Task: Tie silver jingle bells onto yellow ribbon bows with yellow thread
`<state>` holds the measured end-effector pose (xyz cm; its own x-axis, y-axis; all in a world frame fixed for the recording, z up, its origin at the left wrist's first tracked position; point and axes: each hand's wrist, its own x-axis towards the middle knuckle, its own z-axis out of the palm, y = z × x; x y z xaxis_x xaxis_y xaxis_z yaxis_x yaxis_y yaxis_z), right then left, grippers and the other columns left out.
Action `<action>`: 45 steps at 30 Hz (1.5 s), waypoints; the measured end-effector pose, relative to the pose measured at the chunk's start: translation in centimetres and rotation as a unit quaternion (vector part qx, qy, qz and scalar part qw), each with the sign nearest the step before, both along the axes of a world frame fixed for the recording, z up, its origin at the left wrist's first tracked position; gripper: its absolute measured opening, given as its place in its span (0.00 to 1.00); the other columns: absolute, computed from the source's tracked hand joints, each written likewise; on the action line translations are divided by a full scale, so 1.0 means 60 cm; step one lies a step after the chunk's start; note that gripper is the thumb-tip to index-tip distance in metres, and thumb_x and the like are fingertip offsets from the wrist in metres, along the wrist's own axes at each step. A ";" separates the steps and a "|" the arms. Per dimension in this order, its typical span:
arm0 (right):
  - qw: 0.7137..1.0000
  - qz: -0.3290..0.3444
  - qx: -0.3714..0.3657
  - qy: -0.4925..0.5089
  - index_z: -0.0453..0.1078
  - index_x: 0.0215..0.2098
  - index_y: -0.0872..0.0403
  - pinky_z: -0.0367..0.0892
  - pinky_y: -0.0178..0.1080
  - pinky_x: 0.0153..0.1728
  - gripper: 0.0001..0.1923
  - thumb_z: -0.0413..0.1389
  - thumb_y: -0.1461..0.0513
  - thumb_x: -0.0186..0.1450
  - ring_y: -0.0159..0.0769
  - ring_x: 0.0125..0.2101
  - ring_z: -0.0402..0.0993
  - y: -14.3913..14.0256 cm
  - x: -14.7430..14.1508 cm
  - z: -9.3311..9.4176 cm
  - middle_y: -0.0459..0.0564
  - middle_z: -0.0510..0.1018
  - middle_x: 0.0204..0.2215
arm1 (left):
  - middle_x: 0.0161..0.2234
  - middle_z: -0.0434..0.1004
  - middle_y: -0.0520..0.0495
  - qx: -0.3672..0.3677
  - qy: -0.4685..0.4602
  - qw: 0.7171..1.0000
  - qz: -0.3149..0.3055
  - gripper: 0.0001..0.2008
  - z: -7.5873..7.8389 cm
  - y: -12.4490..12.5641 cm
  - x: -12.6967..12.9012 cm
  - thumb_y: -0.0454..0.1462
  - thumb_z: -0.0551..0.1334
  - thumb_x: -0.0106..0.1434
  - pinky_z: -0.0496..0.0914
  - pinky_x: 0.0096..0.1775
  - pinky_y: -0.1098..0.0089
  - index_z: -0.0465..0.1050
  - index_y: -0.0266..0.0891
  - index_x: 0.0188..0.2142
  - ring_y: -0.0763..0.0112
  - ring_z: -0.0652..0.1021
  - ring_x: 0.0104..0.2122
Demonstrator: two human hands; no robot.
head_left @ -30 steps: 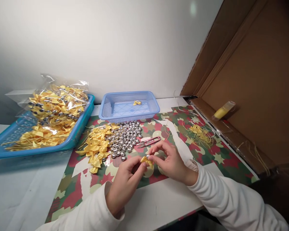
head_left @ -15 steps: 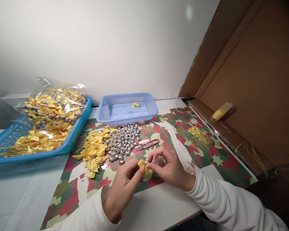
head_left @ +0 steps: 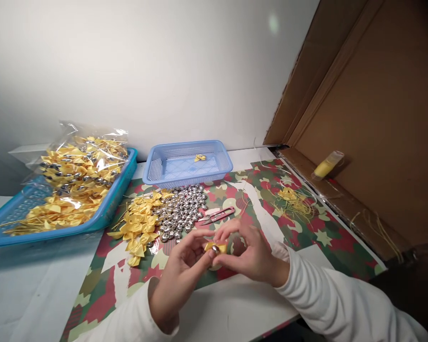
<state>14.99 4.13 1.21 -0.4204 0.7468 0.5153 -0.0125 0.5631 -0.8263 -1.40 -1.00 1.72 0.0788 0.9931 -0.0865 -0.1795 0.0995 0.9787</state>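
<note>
Between my two hands is a small yellow ribbon bow [head_left: 222, 248] with a shiny silver bell [head_left: 215, 249] at its middle. My left hand [head_left: 180, 273] pinches the bow's left side, thumb close to the bell. Thumb and fingers of my right hand [head_left: 253, 254] close round its right side. Just beyond my hands lie thread snips [head_left: 219, 215] with pinkish-red handles. A heap of silver bells [head_left: 181, 209] spreads to their left, beside a pile of yellow ribbon bows [head_left: 139, 223].
A light-blue basket [head_left: 187, 183] at the back holds one yellow bow. At left, a blue basket [head_left: 126, 183] carries a clear bag of bows with bells. Tangled yellow threads [head_left: 296, 202] lie at right, near a yellow-filled tube [head_left: 328, 165] on the cardboard ledge [head_left: 342, 209].
The bow has turned so its bell now faces up towards me. My right fingers have shifted from pinching the bell to the bow's right side, and my left fingers have spread slightly.
</note>
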 end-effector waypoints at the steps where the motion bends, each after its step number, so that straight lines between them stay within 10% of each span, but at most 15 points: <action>1: 0.998 0.036 -0.050 -0.006 0.66 0.38 0.54 0.68 0.35 0.37 0.15 0.63 0.56 0.59 0.33 0.36 0.73 0.004 0.004 0.002 0.49 0.76 0.36 | 0.28 0.73 0.50 0.002 -0.019 1.000 -0.009 0.13 -0.001 0.000 -0.002 0.41 0.67 0.58 0.67 0.29 0.74 0.73 0.41 0.42 0.72 0.72 0.28; 9: 0.953 0.236 -0.157 -0.107 0.65 0.28 0.57 0.58 0.29 0.26 0.14 0.49 0.58 0.69 0.25 0.23 0.59 0.014 0.012 0.000 0.42 0.65 0.21 | 0.26 0.67 0.56 -0.047 -0.122 0.990 -0.047 0.12 -0.001 -0.004 -0.008 0.40 0.67 0.57 0.61 0.26 0.77 0.66 0.43 0.36 0.79 0.66 0.23; 21: 0.981 0.151 -0.083 -0.089 0.68 0.30 0.57 0.61 0.29 0.28 0.09 0.48 0.66 0.66 0.25 0.23 0.66 -0.001 0.002 -0.003 0.46 0.75 0.25 | 0.25 0.71 0.52 -0.111 -0.103 0.988 0.003 0.14 -0.013 0.001 -0.007 0.44 0.70 0.52 0.68 0.29 0.72 0.73 0.37 0.29 0.74 0.72 0.24; 31: 0.990 0.098 -0.047 -0.090 0.48 0.18 0.54 0.47 0.30 0.19 0.15 0.49 0.66 0.59 0.23 0.17 0.47 -0.003 0.000 -0.013 0.38 0.51 0.15 | 0.22 0.71 0.52 -0.155 -0.154 0.976 0.010 0.15 0.008 -0.003 0.006 0.44 0.73 0.49 0.68 0.31 0.74 0.73 0.35 0.23 0.76 0.71 0.25; 45: 0.980 0.097 0.125 -0.120 0.45 0.19 0.52 0.49 0.33 0.20 0.19 0.46 0.64 0.66 0.25 0.17 0.49 0.004 0.001 -0.020 0.40 0.53 0.15 | 0.27 0.72 0.50 -0.194 -0.197 0.959 -0.066 0.10 -0.001 -0.005 -0.002 0.41 0.69 0.55 0.70 0.36 0.73 0.74 0.36 0.29 0.75 0.73 0.29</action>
